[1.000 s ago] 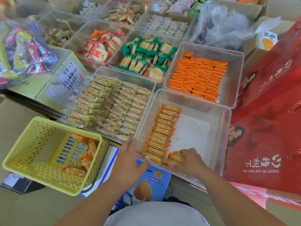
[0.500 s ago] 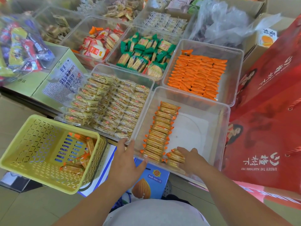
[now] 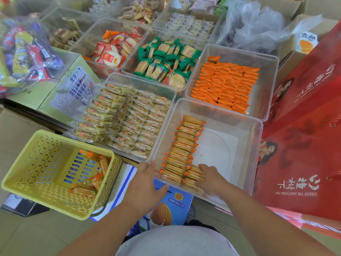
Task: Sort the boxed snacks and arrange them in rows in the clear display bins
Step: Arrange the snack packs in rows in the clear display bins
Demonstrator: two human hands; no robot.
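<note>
Nearest, low at 6 o'clock, the left hand (image 3: 145, 183): spread, fingers near straight against the near-left corner of the clear bin (image 3: 255, 163), thumb out toward 3 o'clock, holding nothing. Just beside it at 3 o'clock, inside the bin, the right hand (image 3: 210, 179): fingers curled round a short stack (image 3: 193, 174) of cracker packets set against the near wall, thumb hidden.

Touching that stack at 9 o'clock, the finished row (image 3: 184, 148) of the same packets: each packet's long axis lying 9-to-3, the row itself running from 6 toward 12, leaning a little to 1. Hence the relation that matters: bare bin floor open at 12 to 1 o'clock from the right hand, alongside the finished row. Judged next: growing a second row away from the body along that line, packets kept crosswise, orange ends matched to the neighbours.

At 9 o'clock of the left hand, apart from the bin, a yellow basket (image 3: 36, 182) with a few more packets (image 3: 86, 189) loose in its right end, lying at mixed angles. Left hand plainly the nearer for fetching them, with each probably needing a turn crosswise before going in.

Farther out, at 11 o'clock, pale packets (image 3: 129, 119) filling the neighbouring bin. At 12 to 1, orange packets (image 3: 225, 85) already in rows. Beyond, green packets (image 3: 166, 60). At 3 o'clock, red gift bags (image 3: 304, 145) close beside the bin's right wall.
</note>
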